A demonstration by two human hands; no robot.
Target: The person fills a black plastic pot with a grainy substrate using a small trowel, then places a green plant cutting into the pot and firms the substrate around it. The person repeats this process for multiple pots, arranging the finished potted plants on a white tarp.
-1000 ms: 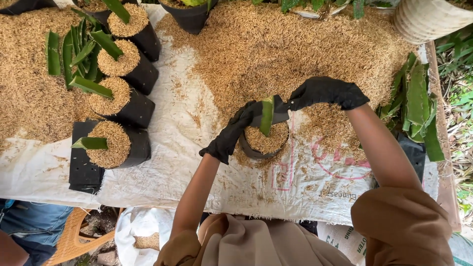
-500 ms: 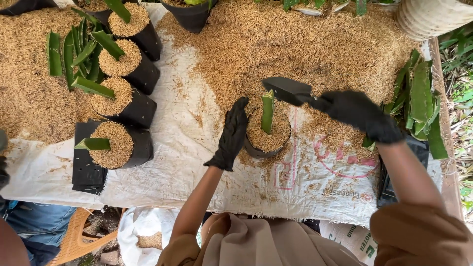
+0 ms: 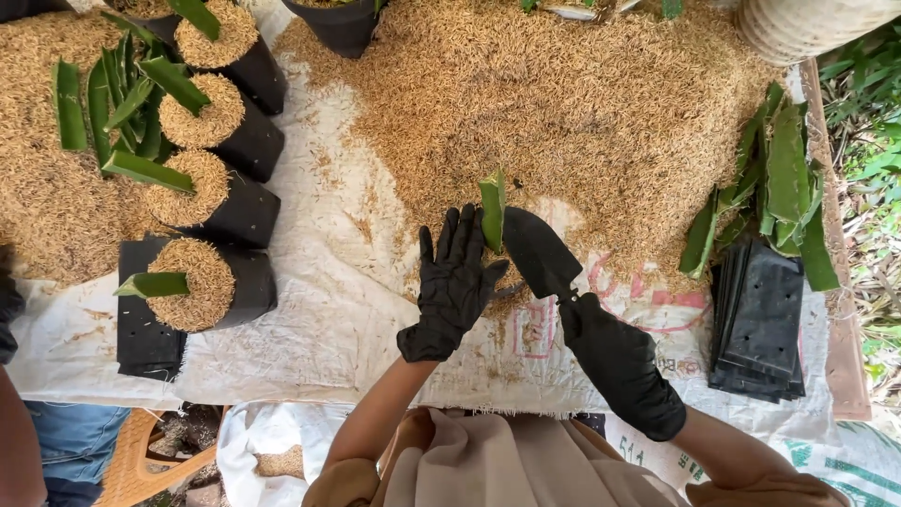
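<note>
White printed sack (image 3: 357,310) under husks

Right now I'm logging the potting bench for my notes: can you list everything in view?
Husk pile: one, tan, spread across the table top.
Filled grow bags: four, black, left row, each topped with husk and a green cutting.
Loose cuttings: green, heaped at right; more at far left.
Flat empty bags: one stack, black, right edge.
White sheet: one, under everything.
Cutting being potted: one, green, upright, centre.
Trowel: one, black.
Left hand: black glove, open, beside the cutting.
Right hand: black glove, gripping the trowel.
</note>
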